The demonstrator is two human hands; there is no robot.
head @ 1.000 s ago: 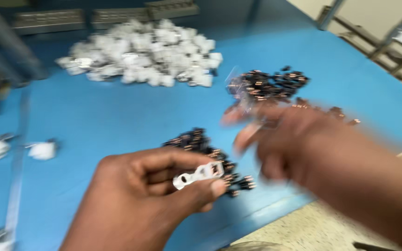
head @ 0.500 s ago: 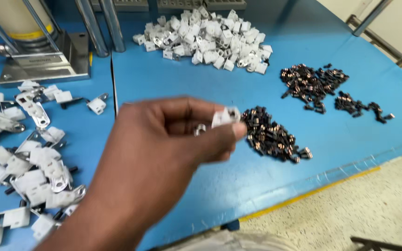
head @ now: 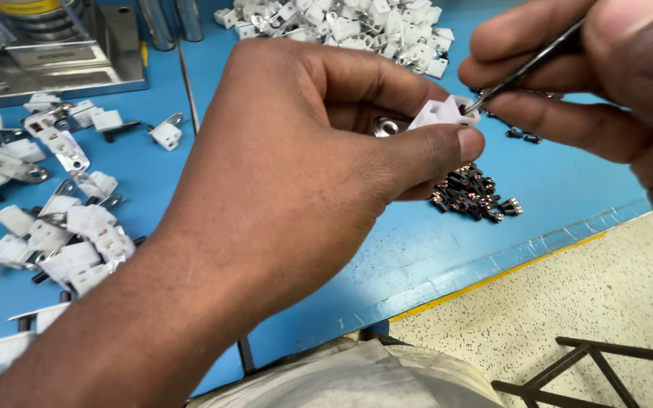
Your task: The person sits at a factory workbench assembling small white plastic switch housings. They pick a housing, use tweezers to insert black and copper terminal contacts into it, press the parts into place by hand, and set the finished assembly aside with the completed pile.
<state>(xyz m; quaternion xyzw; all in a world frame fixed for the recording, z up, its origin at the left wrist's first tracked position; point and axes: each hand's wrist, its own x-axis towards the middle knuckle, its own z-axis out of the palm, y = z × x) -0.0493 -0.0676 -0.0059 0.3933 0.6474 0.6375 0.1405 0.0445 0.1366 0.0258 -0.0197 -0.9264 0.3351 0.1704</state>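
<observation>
left hand (head: 304, 174) pinches white clip (head: 441, 113) with metal eyelet | right hand (head: 606, 83) grips thin metal tool (head: 527, 66), tip touching clip | above blue surface (head: 341, 264) near front edge

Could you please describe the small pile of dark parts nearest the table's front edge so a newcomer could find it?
On the blue table, look just below the left hand's thumb tip, near the taped front edge. The dark pile lies there: tiny black, copper-tinted pieces, unlike the white parts heaped at the back.
</observation>
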